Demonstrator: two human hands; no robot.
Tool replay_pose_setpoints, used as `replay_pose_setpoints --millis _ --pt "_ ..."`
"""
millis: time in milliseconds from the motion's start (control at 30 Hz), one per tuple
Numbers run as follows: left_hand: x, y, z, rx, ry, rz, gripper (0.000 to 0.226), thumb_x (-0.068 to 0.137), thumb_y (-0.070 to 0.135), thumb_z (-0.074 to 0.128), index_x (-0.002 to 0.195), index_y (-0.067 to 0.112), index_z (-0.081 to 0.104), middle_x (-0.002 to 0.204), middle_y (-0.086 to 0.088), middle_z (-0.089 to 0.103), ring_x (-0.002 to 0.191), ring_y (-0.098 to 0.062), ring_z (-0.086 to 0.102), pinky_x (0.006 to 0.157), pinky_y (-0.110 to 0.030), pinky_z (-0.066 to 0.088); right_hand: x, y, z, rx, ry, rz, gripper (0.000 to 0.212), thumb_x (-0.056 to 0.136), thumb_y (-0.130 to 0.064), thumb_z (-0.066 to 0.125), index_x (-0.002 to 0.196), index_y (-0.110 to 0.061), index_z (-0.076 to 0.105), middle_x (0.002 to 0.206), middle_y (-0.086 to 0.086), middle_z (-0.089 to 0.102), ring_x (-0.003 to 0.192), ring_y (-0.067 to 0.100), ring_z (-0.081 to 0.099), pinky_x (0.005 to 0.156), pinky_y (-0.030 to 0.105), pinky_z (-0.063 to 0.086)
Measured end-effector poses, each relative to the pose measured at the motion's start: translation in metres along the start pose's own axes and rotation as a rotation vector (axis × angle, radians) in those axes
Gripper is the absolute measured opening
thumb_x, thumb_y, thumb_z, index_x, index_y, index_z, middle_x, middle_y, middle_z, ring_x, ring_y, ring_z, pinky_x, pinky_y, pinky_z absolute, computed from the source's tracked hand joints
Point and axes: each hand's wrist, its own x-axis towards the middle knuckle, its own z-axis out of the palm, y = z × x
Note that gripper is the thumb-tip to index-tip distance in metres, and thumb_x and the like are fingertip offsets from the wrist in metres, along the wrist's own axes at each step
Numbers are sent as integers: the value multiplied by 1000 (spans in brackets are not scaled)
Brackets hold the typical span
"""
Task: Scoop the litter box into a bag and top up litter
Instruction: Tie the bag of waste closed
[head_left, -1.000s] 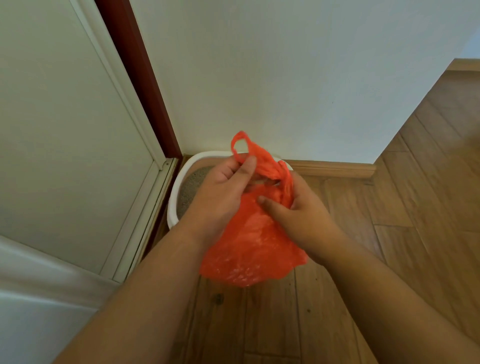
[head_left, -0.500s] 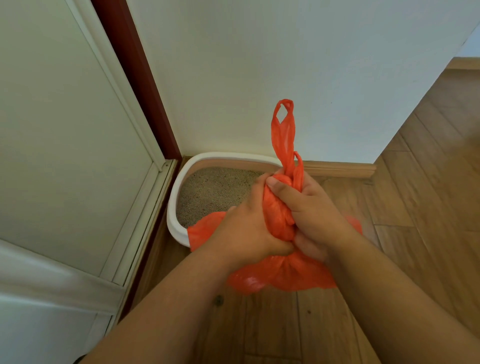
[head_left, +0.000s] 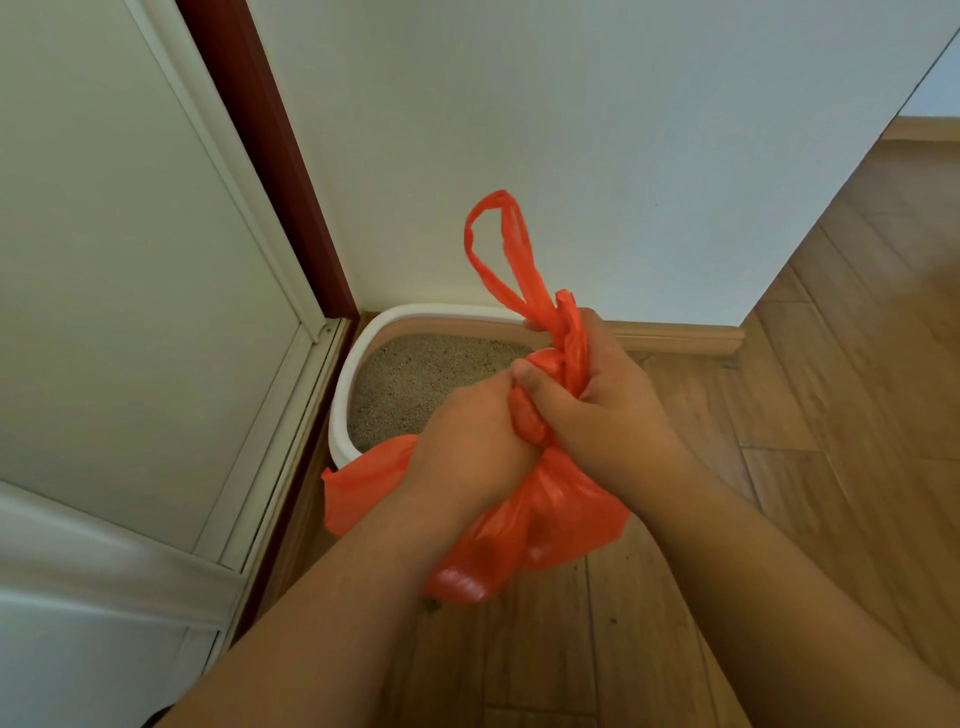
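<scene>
An orange plastic bag (head_left: 550, 525) hangs in front of me, its neck gathered and twisted. My left hand (head_left: 467, 447) grips the neck from the left. Wrapped round the same neck from the right is my right hand (head_left: 608, 410), with a handle loop sticking up above it. Behind the hands sits the white litter box (head_left: 345, 395) in the corner, filled with grey-brown litter (head_left: 415, 379). Its right part is hidden by my hands and the bag.
A white wall (head_left: 571, 130) stands directly behind the box, with a wooden skirting board (head_left: 685, 340) along its foot. A white door (head_left: 130, 260) and dark red frame (head_left: 270, 156) close off the left. Wooden floor (head_left: 841, 389) stretches to the right and toward me.
The bag's open top has been gathered into a twisted neck that both hands now clench. The bag dropped lower, uncovering the litter. One handle loop now stands up and has spread wider.
</scene>
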Motion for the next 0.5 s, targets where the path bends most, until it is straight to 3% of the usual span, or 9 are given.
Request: replay_pose_setpoints --millis 100,167,267,367,500 --pt "-2 1 -3 -63 49 -28 29 90 39 48 115 37 61 93 8 72 86 -17 68 77 -39 57 4 6 -10 -330 119 23 32 88 -60 63 112 -40 63 92 -17 70 99 -3 62 105 31 33" --pt "-5 2 -6 -164 99 -48 27 85 37 56 110 32 64 90 8 72 84 -17 69 76 -41 58 4 1 -14 -91 37 164 30 87 -62 66 106 -39 68 96 -14 74 97 -1 67 106 43 47" --pt "-8 3 -8 -221 136 8 26 80 30 58 105 28 66 88 9 69 84 -15 66 74 -42 56 1 -2 -10 150 -90 220 21 91 -54 67 111 -49 67 102 -19 75 95 -4 70 95 37 58" --pt "-7 0 -5 -159 160 42 16 74 22 55 89 20 61 87 8 53 89 -17 50 74 -39 47 -1 -4 -3 186 -133 191 16 96 -50 62 93 -66 64 104 -15 75 98 2 71 96 41 58" --pt "-9 3 -4 -180 140 23 15 76 21 55 87 16 64 84 0 57 81 -20 58 70 -45 51 -3 -1 1 136 -102 192 11 95 -51 63 95 -61 59 103 -15 73 98 2 69 95 41 57"
